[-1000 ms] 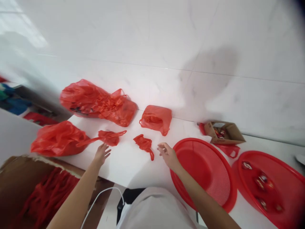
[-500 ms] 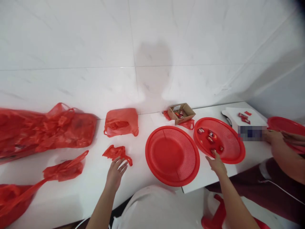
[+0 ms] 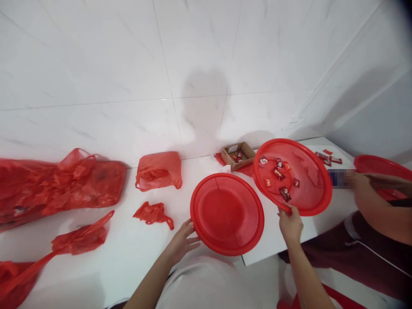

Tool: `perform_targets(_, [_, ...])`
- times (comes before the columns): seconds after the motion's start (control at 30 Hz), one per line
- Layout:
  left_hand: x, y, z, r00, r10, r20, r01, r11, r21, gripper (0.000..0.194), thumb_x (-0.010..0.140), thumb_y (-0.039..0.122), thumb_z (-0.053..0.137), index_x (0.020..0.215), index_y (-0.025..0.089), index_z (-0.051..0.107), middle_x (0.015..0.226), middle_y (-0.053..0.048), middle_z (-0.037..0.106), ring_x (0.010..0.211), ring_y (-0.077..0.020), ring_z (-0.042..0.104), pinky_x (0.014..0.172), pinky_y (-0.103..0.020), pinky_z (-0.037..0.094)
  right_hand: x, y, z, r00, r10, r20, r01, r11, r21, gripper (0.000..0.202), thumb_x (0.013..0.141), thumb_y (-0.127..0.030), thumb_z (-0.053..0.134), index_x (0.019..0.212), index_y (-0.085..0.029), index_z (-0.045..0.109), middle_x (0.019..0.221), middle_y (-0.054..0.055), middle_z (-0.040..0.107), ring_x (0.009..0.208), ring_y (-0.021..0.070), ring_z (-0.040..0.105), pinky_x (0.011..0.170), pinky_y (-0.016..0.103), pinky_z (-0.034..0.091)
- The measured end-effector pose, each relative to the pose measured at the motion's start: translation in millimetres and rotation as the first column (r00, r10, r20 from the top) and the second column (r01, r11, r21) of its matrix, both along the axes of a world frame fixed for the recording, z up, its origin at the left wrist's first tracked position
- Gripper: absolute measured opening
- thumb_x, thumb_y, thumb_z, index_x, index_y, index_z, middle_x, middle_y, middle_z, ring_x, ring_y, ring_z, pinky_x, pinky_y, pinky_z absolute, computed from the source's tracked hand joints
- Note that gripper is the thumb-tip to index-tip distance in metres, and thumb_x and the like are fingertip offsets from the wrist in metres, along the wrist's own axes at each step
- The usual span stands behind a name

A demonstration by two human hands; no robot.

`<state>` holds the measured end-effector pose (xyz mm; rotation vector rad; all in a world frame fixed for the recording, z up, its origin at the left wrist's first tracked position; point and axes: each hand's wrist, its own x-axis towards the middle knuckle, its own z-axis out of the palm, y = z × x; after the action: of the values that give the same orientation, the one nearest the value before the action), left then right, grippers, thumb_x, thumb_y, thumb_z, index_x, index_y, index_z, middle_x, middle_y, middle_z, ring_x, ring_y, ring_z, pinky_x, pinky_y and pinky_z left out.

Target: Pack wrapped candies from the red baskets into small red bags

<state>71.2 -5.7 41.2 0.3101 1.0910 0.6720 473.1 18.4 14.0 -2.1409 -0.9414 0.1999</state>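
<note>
My right hand (image 3: 290,225) grips the near rim of the right basket (image 3: 327,189), tilted, with wrapped snacks (image 3: 279,174) inside. My left hand (image 3: 182,242), open, is at the left basket (image 3: 225,214); on the far side, a cardboard box (image 3: 241,165) contains small packets (image 3: 237,157).

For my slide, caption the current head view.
Right hand grips a basket of wrapped snacks by its rim; left hand beside another basket.

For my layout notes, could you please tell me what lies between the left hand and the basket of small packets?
Another red basket lies between them, as the head view shows.
</note>
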Motion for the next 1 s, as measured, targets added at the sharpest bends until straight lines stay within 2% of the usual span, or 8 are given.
perform_targets(0.17, [50, 24, -16.1, 0.96, -0.159, 0.23, 0.131, 0.983, 0.131, 0.066, 0.083, 0.038, 0.063, 0.143, 0.034, 0.035, 0.143, -0.008, 0.048, 0.109, -0.0217, 0.062, 0.1, -0.037, 0.039, -44, -17, 37.4, 0.979, 0.15, -0.141, -0.144, 0.988, 0.055, 0.042, 0.075, -0.043, 0.054, 0.109, -0.02, 0.063, 0.082, 0.007, 0.069, 0.061, 0.0193, 0.059, 0.061, 0.031, 0.048])
perform_targets(0.33, [63, 38, -33.3, 0.977, -0.204, 0.061, 0.198, 0.976, 0.089, 0.094, 0.076, 0.034, 0.072, 0.152, 0.03, 0.016, 0.155, -0.016, 0.028, 0.121, -0.0271, 0.054, 0.102, -0.041, 0.036, -96, -25, 55.9, 0.9, 0.319, -0.296, -0.303, 0.948, 0.101, 0.037, 0.076, -0.037, 0.054, 0.108, -0.02, 0.063, 0.093, 0.007, 0.068, 0.066, 0.0183, 0.059, 0.058, 0.029, 0.048])
perform_targets(0.43, [35, 34, -37.1, 0.997, -0.045, -0.059, 0.048, 0.998, 0.049, 0.093, 0.075, 0.031, 0.072, 0.151, 0.024, 0.018, 0.149, -0.02, 0.037, 0.111, -0.0265, 0.061, 0.098, -0.039, 0.041, -127, -33, 56.5, 0.845, 0.405, -0.349, -0.4, 0.912, 0.09, 0.032, 0.078, -0.034, 0.052, 0.105, -0.022, 0.063, 0.092, 0.006, 0.068, 0.07, 0.0195, 0.061, 0.062, 0.03, 0.049])
perform_targets(0.53, [-10, 23, -38.4, 0.976, 0.159, -0.151, -0.156, 0.987, 0.032, 0.074, 0.079, 0.028, 0.068, 0.144, 0.022, 0.031, 0.138, -0.018, 0.052, 0.097, -0.0222, 0.068, 0.091, -0.035, 0.047, -158, -45, 51.9, 0.75, 0.495, -0.439, -0.507, 0.856, 0.1, 0.028, 0.078, -0.031, 0.052, 0.102, -0.022, 0.062, 0.085, 0.004, 0.068, 0.065, 0.019, 0.06, 0.057, 0.029, 0.048])
perform_targets(0.63, [-57, 6, -41.8, 0.897, 0.37, -0.24, -0.366, 0.929, 0.065, 0.046, 0.079, 0.023, 0.067, 0.123, 0.021, 0.052, 0.122, -0.014, 0.064, 0.09, -0.0194, 0.07, 0.083, -0.032, 0.051, -185, -54, 47.2, 0.62, 0.591, -0.517, -0.617, 0.774, 0.145, 0.026, 0.077, -0.028, 0.051, 0.1, -0.023, 0.062, 0.084, 0.004, 0.068, 0.061, 0.0181, 0.059, 0.053, 0.028, 0.048])
perform_targets(0.73, [-92, -12, -47.0, 0.794, 0.509, -0.331, -0.501, 0.857, 0.117, 0.027, 0.079, 0.016, 0.063, 0.105, 0.021, 0.059, 0.11, -0.009, 0.068, 0.084, -0.016, 0.07, 0.076, -0.028, 0.053, -200, -56, 46.7, 0.53, 0.681, -0.506, -0.727, 0.671, 0.142, 0.025, 0.077, -0.025, 0.051, 0.097, -0.023, 0.064, 0.088, 0.004, 0.069, 0.069, 0.0193, 0.062, 0.061, 0.029, 0.051])
perform_targets(0.87, [-115, -31, -53.0, 0.717, 0.548, -0.431, -0.537, 0.828, 0.161, 0.021, 0.082, 0.018, 0.057, 0.103, 0.022, 0.059, 0.112, -0.009, 0.066, 0.085, -0.0152, 0.069, 0.076, -0.028, 0.053, -201, -52, 43.0, 0.503, 0.728, -0.466, -0.786, 0.609, 0.102, 0.022, 0.078, -0.026, 0.051, 0.094, -0.024, 0.066, 0.089, 0.003, 0.07, 0.075, 0.02, 0.064, 0.07, 0.031, 0.054])
perform_targets(1.0, [-119, -35, -59.1, 0.609, 0.462, -0.645, -0.333, 0.887, 0.32, 0.022, 0.081, 0.025, 0.058, 0.102, 0.021, 0.064, 0.115, -0.013, 0.064, 0.106, -0.026, 0.063, 0.09, -0.043, 0.05, -190, -51, 23.8, 0.556, 0.717, -0.421, -0.784, 0.621, 0.022, 0.022, 0.077, -0.028, 0.051, 0.094, -0.024, 0.065, 0.091, 0.003, 0.071, 0.077, 0.0205, 0.066, 0.071, 0.032, 0.054])
